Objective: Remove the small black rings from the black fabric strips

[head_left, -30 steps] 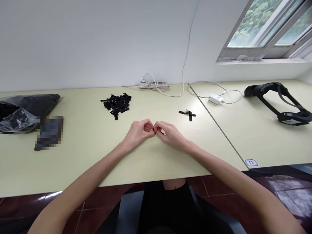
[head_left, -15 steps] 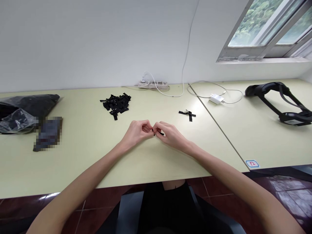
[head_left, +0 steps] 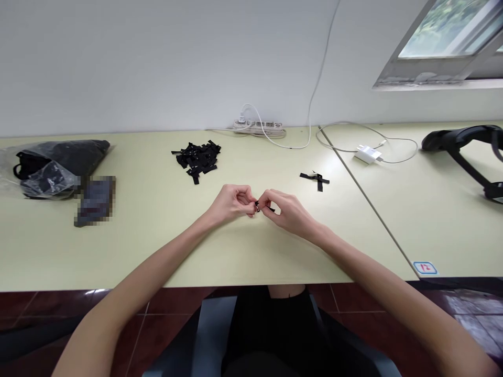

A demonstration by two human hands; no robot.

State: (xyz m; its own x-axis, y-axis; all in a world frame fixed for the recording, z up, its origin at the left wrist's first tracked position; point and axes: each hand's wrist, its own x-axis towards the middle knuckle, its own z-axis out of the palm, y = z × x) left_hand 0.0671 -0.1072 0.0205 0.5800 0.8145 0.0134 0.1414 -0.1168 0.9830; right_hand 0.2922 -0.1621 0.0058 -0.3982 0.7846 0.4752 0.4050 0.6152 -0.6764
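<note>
My left hand [head_left: 234, 203] and my right hand [head_left: 286, 210] meet over the middle of the table, fingertips almost touching. Both are closed in a pinch on one small black strip [head_left: 272, 209], whose end pokes out by the right fingers. The fingers cover most of that strip, so its exact shape cannot be made out. Beyond my left hand lies a loose pile of similar black strips [head_left: 198, 159]. A few more black strips [head_left: 319, 179] lie crossed over one another past my right hand.
Along the wall sits a power strip [head_left: 259, 127] with a white cable. A white charger [head_left: 368, 154] and a black headset [head_left: 459, 146] are on the right. A dark plastic bag [head_left: 78, 162] and a blurred dark item [head_left: 96, 201] lie on the left of the table [head_left: 165, 209].
The view has shifted, so everything on the table appears farther right and slightly higher. My hands keep their pinch on the black strip, with a little more gap between them.
</note>
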